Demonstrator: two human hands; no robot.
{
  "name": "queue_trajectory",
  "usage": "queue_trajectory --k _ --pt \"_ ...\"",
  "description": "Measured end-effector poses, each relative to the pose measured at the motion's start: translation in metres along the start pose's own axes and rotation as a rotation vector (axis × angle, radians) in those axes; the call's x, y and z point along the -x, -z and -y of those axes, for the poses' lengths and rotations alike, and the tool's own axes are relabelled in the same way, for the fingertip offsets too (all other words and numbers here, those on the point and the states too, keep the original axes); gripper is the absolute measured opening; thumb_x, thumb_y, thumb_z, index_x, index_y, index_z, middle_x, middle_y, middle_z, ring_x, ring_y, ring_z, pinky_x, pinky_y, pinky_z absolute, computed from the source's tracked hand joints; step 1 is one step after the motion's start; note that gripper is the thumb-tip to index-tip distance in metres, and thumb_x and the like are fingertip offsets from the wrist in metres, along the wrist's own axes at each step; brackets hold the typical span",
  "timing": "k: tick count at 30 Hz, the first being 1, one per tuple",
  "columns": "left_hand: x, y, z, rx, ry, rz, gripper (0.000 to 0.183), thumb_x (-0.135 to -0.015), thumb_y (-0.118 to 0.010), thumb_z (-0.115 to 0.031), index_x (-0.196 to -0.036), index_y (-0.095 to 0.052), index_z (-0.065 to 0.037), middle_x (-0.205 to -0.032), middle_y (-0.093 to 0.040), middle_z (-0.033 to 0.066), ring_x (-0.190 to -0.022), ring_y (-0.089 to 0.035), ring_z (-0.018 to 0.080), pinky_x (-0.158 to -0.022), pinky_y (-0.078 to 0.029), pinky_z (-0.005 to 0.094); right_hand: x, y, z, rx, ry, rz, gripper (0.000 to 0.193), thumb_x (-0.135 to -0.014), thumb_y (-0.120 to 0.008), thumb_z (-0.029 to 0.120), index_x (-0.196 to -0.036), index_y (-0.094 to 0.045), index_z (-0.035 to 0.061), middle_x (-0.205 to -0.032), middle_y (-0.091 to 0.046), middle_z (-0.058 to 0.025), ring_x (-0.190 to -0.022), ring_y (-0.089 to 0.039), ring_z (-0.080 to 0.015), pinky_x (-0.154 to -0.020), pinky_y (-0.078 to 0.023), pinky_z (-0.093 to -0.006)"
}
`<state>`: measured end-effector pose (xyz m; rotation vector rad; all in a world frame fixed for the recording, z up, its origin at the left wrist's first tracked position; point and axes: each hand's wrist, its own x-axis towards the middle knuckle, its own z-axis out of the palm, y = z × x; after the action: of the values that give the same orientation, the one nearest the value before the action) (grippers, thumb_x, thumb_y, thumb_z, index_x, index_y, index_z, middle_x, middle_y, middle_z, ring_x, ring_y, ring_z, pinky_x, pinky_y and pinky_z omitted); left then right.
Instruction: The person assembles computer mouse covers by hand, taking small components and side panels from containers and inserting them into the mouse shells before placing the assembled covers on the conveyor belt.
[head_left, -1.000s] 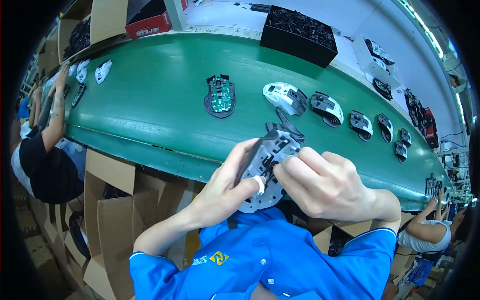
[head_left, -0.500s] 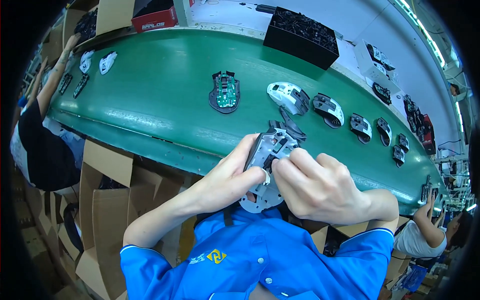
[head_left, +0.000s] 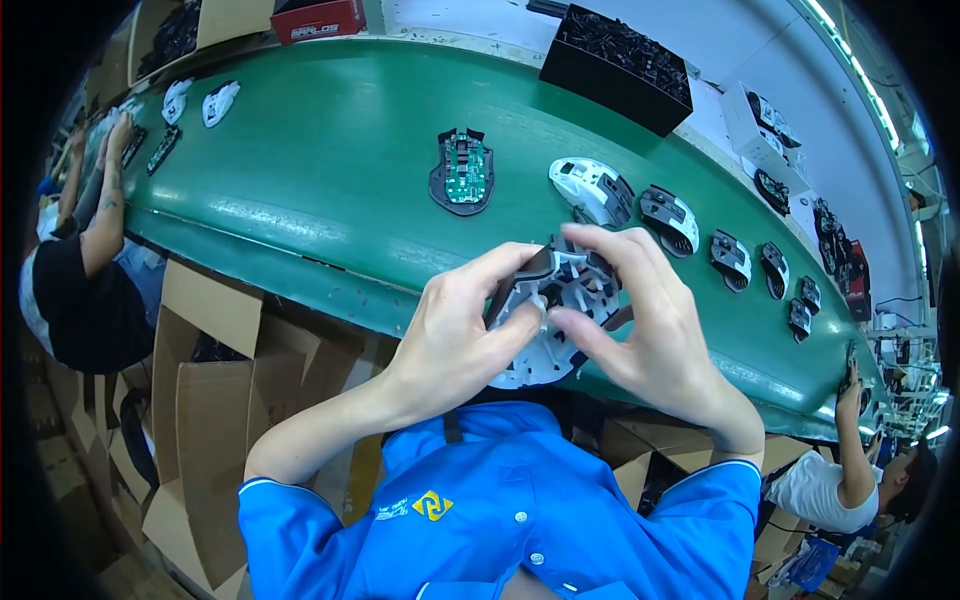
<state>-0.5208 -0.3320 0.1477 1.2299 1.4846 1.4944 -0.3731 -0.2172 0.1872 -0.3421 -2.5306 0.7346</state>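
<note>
An upturned computer mouse shell, pale grey inside with dark side parts, is held between both hands above the near edge of the bench. My left hand grips its left side, thumb on the hollow inside. My right hand curves round the far right side, fingertips at the top end and thumb at the middle. Whether a small part sits between the thumbs is too small to tell. Just beyond lies a white and dark grey mouse shell. Farther left, a dark mouse base with a green circuit board rests on the bench.
Several mouse shells line the green bench toward the right. A black box of small dark parts stands at the back. Cardboard boxes stand below left. Co-workers' arms reach in at both sides.
My right hand has opened from a closed pinch over the shell and now wraps its far right side. The shell has tilted. At the left, a co-worker's arm has come down onto the bench.
</note>
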Motion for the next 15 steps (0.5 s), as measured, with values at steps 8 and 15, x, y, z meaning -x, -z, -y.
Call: queue_trajectory --k 8,15 --pt "-0.003 0.006 0.005 -0.131 -0.179 -0.1 0.031 -0.076 -0.057 0.0 -0.107 -0.057 0.005 -0.097 -0.053 0.0119 -0.079 -0.053 0.0167 -0.067 -0.044 0.0289 0.002 -0.015 -0.003 -0.16 -0.075 -0.067 0.068 -0.071 -0.076 0.011 -0.131 -0.043 0.0071 -0.102 -0.054 -0.0138 -0.085 -0.061 -0.0248 -0.058 -0.051 -0.0311" --pt "-0.004 0.005 0.013 -0.037 -0.181 -0.181 0.033 -0.077 -0.057 0.0 -0.11 -0.055 0.005 -0.101 -0.051 0.0122 -0.088 -0.056 0.0186 -0.075 -0.045 0.0284 0.015 -0.059 -0.008 -0.179 -0.124 -0.166 0.086 -0.072 -0.066 -0.001 -0.143 -0.018 0.0005 -0.126 -0.044 -0.0191 -0.105 -0.057 -0.0278 -0.083 -0.05 -0.0328"
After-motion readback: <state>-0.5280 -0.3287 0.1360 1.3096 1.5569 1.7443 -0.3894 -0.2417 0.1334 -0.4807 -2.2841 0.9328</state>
